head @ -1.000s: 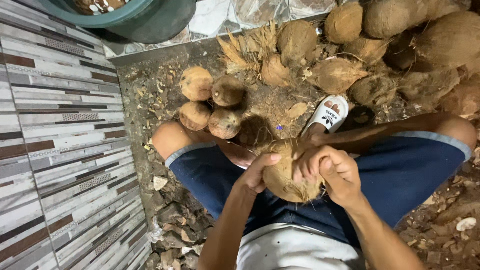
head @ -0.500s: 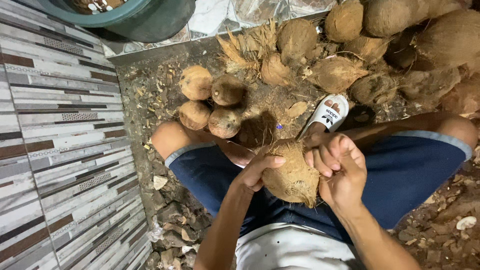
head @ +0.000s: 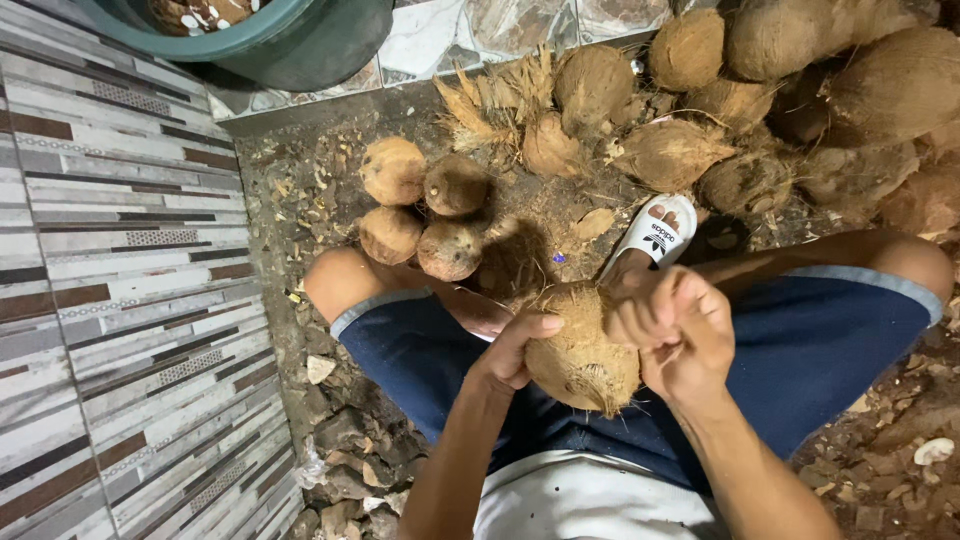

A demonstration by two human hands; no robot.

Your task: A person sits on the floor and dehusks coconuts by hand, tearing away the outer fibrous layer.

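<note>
Right hand [head: 685, 335] shifted up, fibrous brown coconut [head: 580, 350]

Dirt floor strewn with husk scraps

Beyond the fingers [head: 640, 320], the dirt floor [head: 300, 180] bears four husked coconuts [head: 420, 205], a pile of unhusked coconuts [head: 760, 90], loose husk fibres [head: 490, 95] and a white sandal [head: 655, 232].
</note>
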